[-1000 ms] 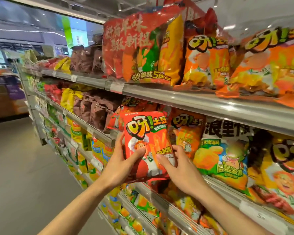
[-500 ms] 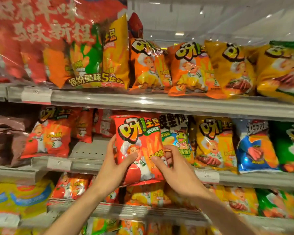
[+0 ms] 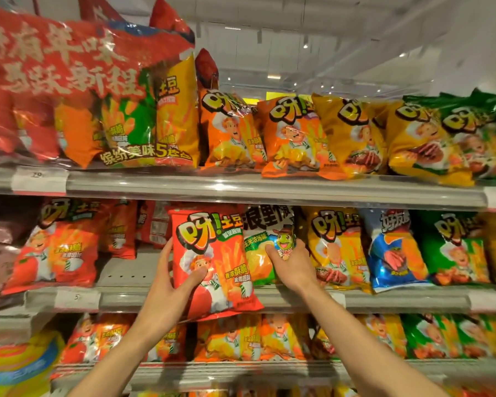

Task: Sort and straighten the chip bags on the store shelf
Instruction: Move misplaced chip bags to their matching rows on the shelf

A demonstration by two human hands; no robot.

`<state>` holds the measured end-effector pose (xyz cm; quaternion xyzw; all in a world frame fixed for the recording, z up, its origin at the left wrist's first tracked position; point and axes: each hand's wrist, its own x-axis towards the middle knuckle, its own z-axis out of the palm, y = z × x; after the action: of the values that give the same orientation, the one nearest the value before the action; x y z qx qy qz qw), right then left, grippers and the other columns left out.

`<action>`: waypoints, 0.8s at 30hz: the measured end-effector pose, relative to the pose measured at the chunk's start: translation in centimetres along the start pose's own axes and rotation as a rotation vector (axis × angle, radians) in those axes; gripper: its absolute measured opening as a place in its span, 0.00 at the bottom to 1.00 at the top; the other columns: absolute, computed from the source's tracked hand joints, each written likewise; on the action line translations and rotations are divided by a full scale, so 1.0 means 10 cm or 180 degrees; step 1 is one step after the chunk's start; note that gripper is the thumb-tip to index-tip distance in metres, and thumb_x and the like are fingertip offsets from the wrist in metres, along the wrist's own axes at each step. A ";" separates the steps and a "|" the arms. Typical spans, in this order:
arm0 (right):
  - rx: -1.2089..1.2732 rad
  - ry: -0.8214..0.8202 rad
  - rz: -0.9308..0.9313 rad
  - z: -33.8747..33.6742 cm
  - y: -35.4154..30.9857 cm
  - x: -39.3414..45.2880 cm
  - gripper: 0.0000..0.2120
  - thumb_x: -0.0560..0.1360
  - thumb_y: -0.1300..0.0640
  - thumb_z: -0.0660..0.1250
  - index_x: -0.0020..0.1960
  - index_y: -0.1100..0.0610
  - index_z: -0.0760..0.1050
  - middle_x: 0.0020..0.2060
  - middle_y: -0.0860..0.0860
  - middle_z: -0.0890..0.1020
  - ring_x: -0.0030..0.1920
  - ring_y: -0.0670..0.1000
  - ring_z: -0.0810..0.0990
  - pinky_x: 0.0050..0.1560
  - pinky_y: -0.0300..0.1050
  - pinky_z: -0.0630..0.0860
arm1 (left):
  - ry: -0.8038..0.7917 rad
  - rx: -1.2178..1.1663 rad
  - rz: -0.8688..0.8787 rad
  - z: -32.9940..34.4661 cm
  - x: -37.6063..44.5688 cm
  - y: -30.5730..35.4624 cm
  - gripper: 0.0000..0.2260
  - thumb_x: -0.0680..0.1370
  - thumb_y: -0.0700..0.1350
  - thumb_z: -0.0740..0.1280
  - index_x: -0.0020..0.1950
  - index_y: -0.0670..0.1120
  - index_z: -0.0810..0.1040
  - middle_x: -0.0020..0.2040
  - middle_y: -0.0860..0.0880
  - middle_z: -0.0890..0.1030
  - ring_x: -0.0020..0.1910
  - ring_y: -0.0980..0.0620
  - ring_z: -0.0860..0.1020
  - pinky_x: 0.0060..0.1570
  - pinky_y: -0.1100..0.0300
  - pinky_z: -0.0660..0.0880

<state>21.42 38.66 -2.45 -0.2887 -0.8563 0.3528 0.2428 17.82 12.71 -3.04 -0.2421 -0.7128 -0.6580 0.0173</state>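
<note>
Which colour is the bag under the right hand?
Green and white bag, right hand on it; head view.

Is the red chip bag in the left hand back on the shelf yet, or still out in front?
Out. The red chip bag is upright in the left hand, its bottom hanging below the middle shelf edge.

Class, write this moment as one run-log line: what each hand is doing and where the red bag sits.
left hand: holds red chip bag | right hand: on green-and-white bag | red bag: in front of middle shelf edge
</note>
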 end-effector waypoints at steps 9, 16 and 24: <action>-0.0129 0.0350 -0.0329 -0.15 -0.15 0.01 0.47 0.69 0.28 0.65 0.74 0.59 0.60 0.69 0.58 0.73 0.65 0.59 0.75 0.59 0.55 0.77 | 0.0253 0.0131 0.0043 -0.23 -0.11 0.09 0.34 0.74 0.55 0.71 0.75 0.64 0.57 0.66 0.60 0.70 0.56 0.70 0.71 0.61 0.56 0.66; -0.0252 0.0473 -0.0448 -0.47 -0.23 -0.10 0.45 0.70 0.30 0.67 0.74 0.59 0.61 0.70 0.57 0.72 0.67 0.59 0.74 0.59 0.53 0.74 | 0.0224 0.0233 0.0112 -0.27 -0.06 0.05 0.32 0.73 0.58 0.71 0.73 0.68 0.58 0.70 0.63 0.69 0.59 0.72 0.69 0.63 0.57 0.66; -0.0370 0.0737 -0.0317 -0.97 0.17 -0.44 0.41 0.67 0.29 0.68 0.71 0.52 0.64 0.64 0.52 0.78 0.61 0.56 0.78 0.50 0.49 0.73 | -0.0073 0.0026 0.0248 0.15 0.08 0.06 0.29 0.77 0.48 0.69 0.73 0.61 0.59 0.62 0.68 0.71 0.52 0.79 0.73 0.47 0.80 0.70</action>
<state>31.14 41.19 1.42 -0.2982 -0.8548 0.2545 0.3401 17.73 14.36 -2.41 -0.2771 -0.7057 -0.6511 0.0357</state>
